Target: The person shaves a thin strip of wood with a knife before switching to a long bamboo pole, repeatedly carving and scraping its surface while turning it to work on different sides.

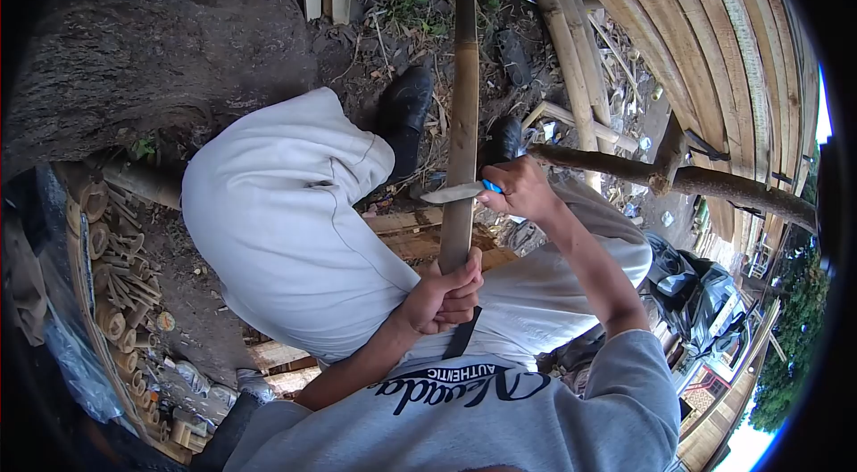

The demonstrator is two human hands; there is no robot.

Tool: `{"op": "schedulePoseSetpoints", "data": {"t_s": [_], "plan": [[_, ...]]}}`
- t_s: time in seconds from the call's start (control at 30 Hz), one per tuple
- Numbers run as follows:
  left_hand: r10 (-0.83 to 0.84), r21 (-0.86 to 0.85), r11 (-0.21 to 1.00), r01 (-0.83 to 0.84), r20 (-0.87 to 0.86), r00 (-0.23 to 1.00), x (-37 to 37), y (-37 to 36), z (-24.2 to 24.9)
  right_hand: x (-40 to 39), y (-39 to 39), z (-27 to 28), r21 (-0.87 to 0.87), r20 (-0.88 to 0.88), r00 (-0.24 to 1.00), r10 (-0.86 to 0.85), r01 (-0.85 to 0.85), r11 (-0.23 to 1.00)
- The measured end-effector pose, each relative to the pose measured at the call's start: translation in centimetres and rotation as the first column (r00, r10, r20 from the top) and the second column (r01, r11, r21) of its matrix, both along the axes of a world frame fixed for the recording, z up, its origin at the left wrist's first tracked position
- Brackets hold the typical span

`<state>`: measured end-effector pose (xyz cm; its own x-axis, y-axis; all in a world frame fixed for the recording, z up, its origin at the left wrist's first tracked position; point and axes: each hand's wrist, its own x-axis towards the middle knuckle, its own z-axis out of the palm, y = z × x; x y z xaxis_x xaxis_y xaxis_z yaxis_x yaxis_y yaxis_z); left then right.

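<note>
My left hand (444,296) is wrapped around the near end of a long bamboo strip (463,106), just in front of my shirt. The strip runs away from me between my knees, pale near my hand and darker toward its far end. Closed on the blue handle of a knife (451,194) is my right hand (520,188), by my right knee. The knife's blade lies crosswise over the strip, a little beyond my left fist, its tip pointing left.
A thick tree trunk (161,44) rises at the left. Cut bamboo pieces (112,320) are stacked at lower left. Long bamboo slats (696,26) lean at upper right, near a wooden pole (750,189). Black plastic (692,293) lies beyond my right knee.
</note>
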<state>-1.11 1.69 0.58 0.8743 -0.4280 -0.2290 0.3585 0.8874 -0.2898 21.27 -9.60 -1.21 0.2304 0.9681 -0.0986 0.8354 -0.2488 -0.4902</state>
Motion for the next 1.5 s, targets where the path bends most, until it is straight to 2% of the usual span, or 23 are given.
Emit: {"op": "schedulePoseSetpoints", "data": {"t_s": [0.03, 0.1, 0.13, 0.17, 0.23, 0.27, 0.37, 0.43, 0.5, 0.57, 0.63, 0.7, 0.83, 0.9, 0.97, 1.03, 1.1, 1.2, 1.27, 1.3, 1.37, 1.43, 1.5], "plan": [[-0.001, -0.009, 1.000, 0.000, -0.006, 1.000, -0.3, -0.3, 0.0, 0.6, 0.0, -1.1, -0.095, -0.006, 0.976, -0.217, 0.216, 0.972], [0.010, -0.009, 1.000, -0.010, 0.025, 1.000, -0.8, -0.2, 0.1, 4.8, 0.6, -3.0, -0.138, 0.045, 0.888, -0.458, 0.459, 0.877], [0.010, -0.006, 1.000, -0.010, 0.035, 0.999, -0.6, -0.3, 0.1, 5.1, 0.6, -3.1, -0.156, 0.054, 0.884, -0.464, 0.466, 0.871], [0.011, -0.027, 1.000, -0.009, 0.045, 0.999, -0.5, -0.1, 0.1, 4.0, 0.6, -3.6, -0.095, -0.041, 0.893, -0.449, 0.444, 0.891], [0.011, -0.052, 0.999, -0.010, 0.027, 1.000, -1.1, 0.0, 0.2, 0.8, 0.7, -2.2, -0.115, -0.219, 0.919, -0.328, 0.309, 0.944], [0.008, -0.038, 0.999, -0.007, 0.019, 1.000, -1.1, 0.0, 0.3, -0.3, 0.9, -0.9, -0.067, -0.243, 0.941, -0.237, 0.227, 0.972], [-0.006, 0.006, 1.000, 0.006, 0.016, 1.000, -0.4, 0.1, -0.1, -0.3, 0.3, 0.4, -0.097, -0.126, 0.991, -0.050, 0.038, 0.995], [-0.033, 0.016, 0.999, 0.033, 0.009, 0.999, -0.2, -0.1, -0.1, 1.1, 1.1, -1.0, -0.046, -0.113, 0.985, -0.127, 0.122, 0.991], [0.030, -0.014, 0.999, -0.030, 0.007, 1.000, 0.0, 0.4, -0.4, 2.1, 1.6, -1.1, -0.077, -0.087, 0.989, -0.118, 0.111, 0.991], [0.061, -0.032, 0.998, -0.062, -0.015, 0.998, 0.1, 0.6, 0.0, 1.9, 1.9, -1.9, 0.029, -0.096, 0.982, -0.159, 0.163, 0.986], [0.026, 0.037, 0.999, -0.025, -0.033, 0.999, 0.3, 0.4, 0.2, 1.8, 1.5, -2.0, 0.024, -0.061, 0.988, -0.143, 0.145, 0.989], [0.030, 0.037, 0.999, -0.029, -0.030, 0.999, 0.5, 0.2, 0.3, 1.5, 0.9, -2.1, -0.002, 0.025, 0.983, -0.183, 0.183, 0.983], [0.019, 0.013, 1.000, -0.020, 0.003, 1.000, 0.0, 0.3, 0.2, 3.6, 1.1, -3.9, 0.055, 0.031, 0.994, -0.105, 0.103, 0.993], [-0.002, 0.044, 0.999, 0.001, 0.011, 1.000, -1.0, -0.4, 0.7, 6.4, 2.4, -5.2, 0.000, 0.043, 0.881, -0.470, 0.471, 0.882], [-0.022, 0.091, 0.996, 0.020, 0.020, 1.000, -1.0, -0.3, 0.6, 9.3, 3.1, -7.0, -0.074, -0.008, 0.799, -0.602, 0.600, 0.797], [0.060, -0.043, 0.997, -0.058, 0.053, 0.997, -1.4, -0.4, 0.5, 8.3, 4.4, -5.0, -0.134, -0.075, 0.781, -0.620, 0.608, 0.782], [0.086, -0.108, 0.991, -0.079, 0.060, 0.994, -1.4, -0.1, 0.4, 4.8, 5.2, -2.1, -0.150, -0.180, 0.768, -0.614, 0.596, 0.789], [0.077, -0.084, 0.994, -0.072, 0.054, 0.996, -1.5, -0.2, 0.4, 0.5, 2.0, -0.1, -0.099, -0.218, 0.912, -0.348, 0.334, 0.937], [0.046, -0.083, 0.996, -0.042, 0.044, 0.998, -1.4, -0.2, 0.3, -1.5, 0.3, 2.2, -0.111, -0.179, 0.971, -0.158, 0.139, 0.984], [0.048, -0.089, 0.995, -0.043, 0.048, 0.998, -1.2, -0.1, 0.3, -1.9, -0.2, 2.8, -0.152, -0.152, 0.982, -0.111, 0.088, 0.984], [0.008, -0.031, 0.999, -0.007, 0.047, 0.999, -1.1, -0.2, 0.6, -1.1, -0.1, 2.7, -0.093, -0.064, 0.995, -0.077, 0.071, 0.993], [-0.003, -0.026, 1.000, 0.004, 0.041, 0.999, -1.1, -0.4, 0.7, 1.9, 0.1, -1.4, -0.066, -0.028, 0.946, -0.324, 0.322, 0.944], [-0.010, -0.001, 1.000, 0.010, 0.036, 0.999, -1.0, -0.1, 0.6, 5.7, 1.6, -4.8, -0.050, -0.069, 0.874, -0.480, 0.478, 0.877]]}}
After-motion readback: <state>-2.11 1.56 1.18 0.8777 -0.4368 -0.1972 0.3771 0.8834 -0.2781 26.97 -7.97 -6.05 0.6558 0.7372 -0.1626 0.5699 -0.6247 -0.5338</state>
